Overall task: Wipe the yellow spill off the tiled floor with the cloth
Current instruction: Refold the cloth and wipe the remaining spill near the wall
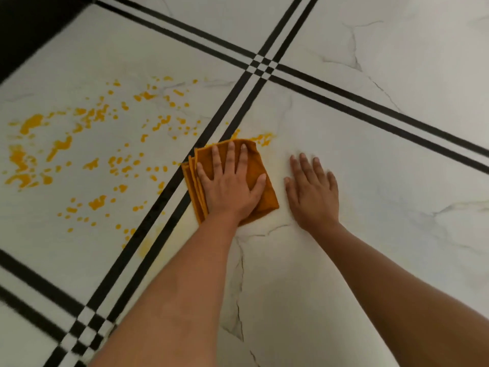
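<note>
A folded orange-brown cloth (pixel 266 197) lies on the white marble tile just right of a double black stripe. My left hand (pixel 230 184) presses flat on it with straight, spread fingers. My right hand (pixel 313 192) rests flat on the bare tile beside the cloth, fingers straight, holding nothing. The yellow spill (pixel 87 152) is scattered in blotches and drops over the tile to the left of the stripe. A small yellow smear (pixel 262 139) sits just beyond the cloth's far edge. Faint yellow traces (pixel 144 249) mark the stripe nearer to me.
Double black stripes (pixel 211 136) cross the white floor and meet at the upper middle (pixel 262 65) and lower left (pixel 84 332). A dark surface (pixel 29 27) fills the top left corner. Grey veins run through the tile (pixel 397 181) on the right.
</note>
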Motion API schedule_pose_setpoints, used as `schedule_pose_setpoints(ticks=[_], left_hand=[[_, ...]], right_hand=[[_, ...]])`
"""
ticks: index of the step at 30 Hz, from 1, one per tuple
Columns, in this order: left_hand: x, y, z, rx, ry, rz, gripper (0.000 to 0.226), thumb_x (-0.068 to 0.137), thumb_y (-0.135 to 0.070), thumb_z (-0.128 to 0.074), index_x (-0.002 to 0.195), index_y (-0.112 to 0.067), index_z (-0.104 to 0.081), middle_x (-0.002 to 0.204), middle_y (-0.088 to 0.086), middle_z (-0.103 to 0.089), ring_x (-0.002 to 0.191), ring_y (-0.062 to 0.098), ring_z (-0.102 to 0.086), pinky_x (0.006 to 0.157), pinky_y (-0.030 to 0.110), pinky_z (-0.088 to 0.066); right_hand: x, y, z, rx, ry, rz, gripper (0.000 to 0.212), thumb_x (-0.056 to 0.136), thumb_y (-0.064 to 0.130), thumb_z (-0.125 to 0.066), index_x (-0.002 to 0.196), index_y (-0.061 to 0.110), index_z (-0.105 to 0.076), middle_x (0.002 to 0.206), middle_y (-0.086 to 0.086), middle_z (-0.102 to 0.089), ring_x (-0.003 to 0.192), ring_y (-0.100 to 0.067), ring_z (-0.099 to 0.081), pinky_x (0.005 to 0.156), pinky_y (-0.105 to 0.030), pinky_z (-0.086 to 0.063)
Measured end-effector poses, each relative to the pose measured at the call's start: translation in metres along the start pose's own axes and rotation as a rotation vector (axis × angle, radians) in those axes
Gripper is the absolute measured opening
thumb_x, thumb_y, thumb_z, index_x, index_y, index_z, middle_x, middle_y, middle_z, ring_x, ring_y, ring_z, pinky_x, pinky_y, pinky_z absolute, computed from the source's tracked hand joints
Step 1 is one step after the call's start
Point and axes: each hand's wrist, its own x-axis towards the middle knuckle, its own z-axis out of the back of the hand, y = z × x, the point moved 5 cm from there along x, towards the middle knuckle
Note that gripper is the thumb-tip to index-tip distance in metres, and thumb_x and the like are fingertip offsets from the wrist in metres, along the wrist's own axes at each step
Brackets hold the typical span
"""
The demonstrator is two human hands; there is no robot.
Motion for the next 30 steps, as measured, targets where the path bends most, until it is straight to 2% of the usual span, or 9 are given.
schedule_pose_setpoints(ticks=[2, 6, 10, 15, 19, 24, 28, 30], left_hand=[[0.019, -0.002, 0.0, 0.018, 0.007, -0.073, 0.075, 0.087, -0.069, -0.013, 0.147, -0.031, 0.008, 0.157, -0.002, 0.01, 0.142, 0.03, 0.015, 0.107, 0.06, 0.01], [0.036, -0.008, -0.002, 0.093, 0.019, -0.265, 0.072, 0.085, -0.07, -0.008, 0.146, -0.036, 0.01, 0.157, -0.003, 0.012, 0.142, 0.03, 0.016, 0.107, 0.06, 0.009], [0.081, -0.014, 0.009, 0.046, 0.025, -0.234, 0.069, 0.087, -0.068, -0.01, 0.146, -0.037, 0.01, 0.157, -0.003, 0.009, 0.142, 0.03, 0.015, 0.108, 0.06, 0.01], [0.071, -0.013, 0.002, 0.135, 0.035, -0.531, 0.066, 0.083, -0.069, 0.001, 0.142, -0.043, 0.016, 0.157, -0.006, 0.011, 0.142, 0.027, 0.017, 0.11, 0.058, 0.009], [0.115, -0.019, 0.013, 0.093, 0.001, -0.37, 0.065, 0.087, -0.068, -0.008, 0.144, -0.042, 0.011, 0.157, -0.005, 0.007, 0.143, 0.028, 0.011, 0.11, 0.059, 0.007], [0.087, -0.022, 0.001, 0.115, -0.022, -0.418, 0.068, 0.081, -0.07, 0.001, 0.141, -0.042, 0.017, 0.157, -0.005, 0.009, 0.143, 0.029, 0.012, 0.11, 0.057, 0.009], [0.097, -0.027, 0.009, 0.073, -0.02, -0.317, 0.07, 0.082, -0.069, -0.003, 0.145, -0.04, 0.01, 0.158, -0.003, 0.006, 0.143, 0.029, 0.01, 0.11, 0.057, 0.008], [0.077, -0.026, 0.002, 0.064, -0.049, -0.338, 0.069, 0.083, -0.068, -0.002, 0.145, -0.04, 0.01, 0.158, -0.003, 0.006, 0.143, 0.029, 0.011, 0.11, 0.057, 0.009]], right_hand=[[0.021, 0.0, 0.004, 0.025, -0.052, -0.084, 0.058, 0.096, 0.05, -0.006, 0.149, 0.028, 0.004, 0.158, 0.005, 0.004, 0.144, -0.016, 0.01, 0.114, -0.038, 0.007], [0.047, 0.002, 0.001, 0.056, -0.051, -0.17, 0.056, 0.098, 0.047, -0.009, 0.148, 0.027, 0.006, 0.158, 0.007, 0.006, 0.143, -0.014, 0.014, 0.115, -0.038, 0.009], [0.042, 0.004, 0.001, 0.074, -0.073, -0.17, 0.055, 0.097, 0.048, -0.005, 0.148, 0.03, 0.005, 0.157, 0.01, 0.005, 0.14, -0.008, 0.016, 0.115, -0.035, 0.009], [0.044, 0.005, 0.003, 0.1, -0.092, -0.185, 0.058, 0.089, 0.053, 0.003, 0.144, 0.034, 0.01, 0.151, 0.015, 0.01, 0.139, -0.006, 0.018, 0.114, -0.033, 0.011], [0.044, 0.005, 0.003, 0.105, -0.103, -0.188, 0.057, 0.09, 0.051, 0.0, 0.144, 0.034, 0.008, 0.15, 0.017, 0.01, 0.139, -0.005, 0.019, 0.113, -0.03, 0.013], [0.045, 0.005, 0.003, 0.095, -0.107, -0.181, 0.058, 0.092, 0.049, -0.001, 0.147, 0.032, 0.003, 0.152, 0.016, 0.01, 0.14, -0.007, 0.018, 0.114, -0.032, 0.012], [0.045, 0.004, 0.003, 0.1, -0.101, -0.18, 0.055, 0.095, 0.046, -0.008, 0.148, 0.031, 0.002, 0.156, 0.013, 0.005, 0.139, -0.006, 0.019, 0.114, -0.033, 0.012], [0.044, 0.005, 0.002, 0.096, -0.102, -0.174, 0.056, 0.095, 0.046, -0.008, 0.148, 0.031, 0.002, 0.156, 0.012, 0.005, 0.139, -0.006, 0.019, 0.113, -0.032, 0.013]])
